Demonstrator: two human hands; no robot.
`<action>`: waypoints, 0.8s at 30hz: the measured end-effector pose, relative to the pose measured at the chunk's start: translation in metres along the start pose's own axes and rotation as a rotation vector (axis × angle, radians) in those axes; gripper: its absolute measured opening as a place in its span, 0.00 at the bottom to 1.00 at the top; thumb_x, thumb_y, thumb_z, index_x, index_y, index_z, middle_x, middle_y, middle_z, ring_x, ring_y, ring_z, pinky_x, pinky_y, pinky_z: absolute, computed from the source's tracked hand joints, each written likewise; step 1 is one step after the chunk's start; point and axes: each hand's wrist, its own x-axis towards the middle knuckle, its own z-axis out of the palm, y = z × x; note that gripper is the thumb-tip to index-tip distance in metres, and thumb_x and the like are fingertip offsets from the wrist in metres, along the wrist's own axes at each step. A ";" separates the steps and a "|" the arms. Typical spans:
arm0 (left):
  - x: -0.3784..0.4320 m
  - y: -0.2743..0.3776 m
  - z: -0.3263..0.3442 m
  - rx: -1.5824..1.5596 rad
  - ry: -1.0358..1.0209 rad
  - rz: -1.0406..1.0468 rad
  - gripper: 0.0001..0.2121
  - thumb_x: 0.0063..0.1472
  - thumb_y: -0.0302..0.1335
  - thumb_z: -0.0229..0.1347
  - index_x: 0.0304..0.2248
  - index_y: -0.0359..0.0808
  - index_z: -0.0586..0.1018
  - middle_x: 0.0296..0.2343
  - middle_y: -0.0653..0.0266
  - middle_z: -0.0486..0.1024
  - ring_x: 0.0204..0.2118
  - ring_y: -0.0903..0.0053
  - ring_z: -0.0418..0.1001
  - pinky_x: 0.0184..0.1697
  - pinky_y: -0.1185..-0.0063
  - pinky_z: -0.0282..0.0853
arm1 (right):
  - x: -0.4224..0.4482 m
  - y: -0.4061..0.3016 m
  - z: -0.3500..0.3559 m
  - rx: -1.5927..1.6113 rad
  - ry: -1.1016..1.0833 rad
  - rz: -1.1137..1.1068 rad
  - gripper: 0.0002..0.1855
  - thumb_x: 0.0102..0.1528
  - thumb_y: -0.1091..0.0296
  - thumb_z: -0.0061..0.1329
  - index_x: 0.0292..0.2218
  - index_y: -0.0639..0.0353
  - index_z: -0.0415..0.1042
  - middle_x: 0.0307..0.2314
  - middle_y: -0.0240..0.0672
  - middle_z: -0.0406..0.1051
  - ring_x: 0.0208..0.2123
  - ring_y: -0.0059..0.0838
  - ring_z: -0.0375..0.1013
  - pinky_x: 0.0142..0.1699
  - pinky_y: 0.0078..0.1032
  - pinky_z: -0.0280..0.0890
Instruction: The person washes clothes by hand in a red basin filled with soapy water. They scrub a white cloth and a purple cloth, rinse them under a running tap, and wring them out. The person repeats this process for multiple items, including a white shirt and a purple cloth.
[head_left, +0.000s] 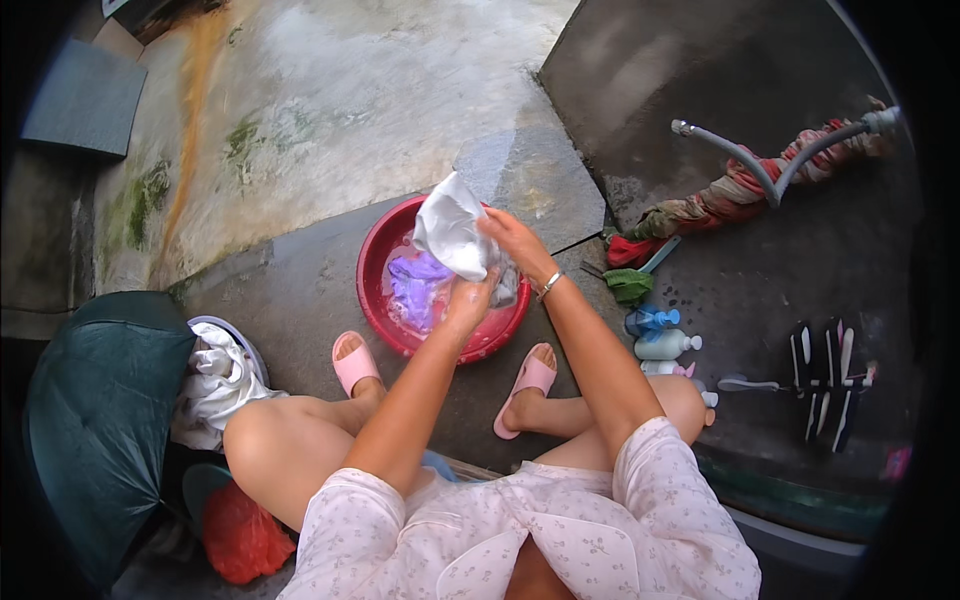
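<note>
A white cloth (453, 229) is held up over the right part of a red plastic basin (367, 300). My left hand (472, 300) grips its lower edge, and my right hand (517, 240), with a silver bracelet at the wrist, holds its right side. Below the cloth, a purple cloth (418, 289) lies in sudsy water at the left of the basin. A greyish wet cloth (505, 283) is partly visible between and under my hands; whether it joins the white one I cannot tell. The basin stands on the ground beyond my pink slippers (355, 366).
At left are a dark green umbrella (105, 420), white fabric (217, 367) in a tub and a red plastic bag (244, 532). Several bottles (664, 343), a green scrubber (628, 285), a grey hose (739, 154) and a rack of brushes (829, 386) are at right.
</note>
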 end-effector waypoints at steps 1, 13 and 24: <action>-0.001 0.002 -0.002 0.145 -0.008 0.074 0.21 0.59 0.29 0.54 0.50 0.30 0.67 0.43 0.61 0.72 0.46 0.73 0.69 0.49 0.78 0.63 | -0.003 -0.014 0.005 -0.103 -0.002 -0.033 0.22 0.54 0.55 0.49 0.44 0.62 0.71 0.33 0.37 0.75 0.37 0.25 0.72 0.43 0.25 0.65; 0.006 0.072 -0.048 -0.548 0.071 0.097 0.29 0.51 0.28 0.62 0.52 0.37 0.65 0.48 0.59 0.65 0.49 0.73 0.66 0.52 0.76 0.61 | -0.022 -0.021 -0.019 0.022 0.001 0.043 0.18 0.53 0.64 0.53 0.42 0.65 0.71 0.35 0.30 0.72 0.37 0.17 0.69 0.44 0.19 0.64; 0.013 0.081 -0.070 0.025 0.088 0.158 0.18 0.44 0.27 0.65 0.37 0.36 0.78 0.31 0.66 0.77 0.34 0.78 0.74 0.41 0.79 0.67 | -0.027 -0.039 -0.008 0.218 -0.092 0.030 0.20 0.53 0.61 0.54 0.44 0.62 0.68 0.35 0.31 0.72 0.35 0.21 0.71 0.43 0.21 0.65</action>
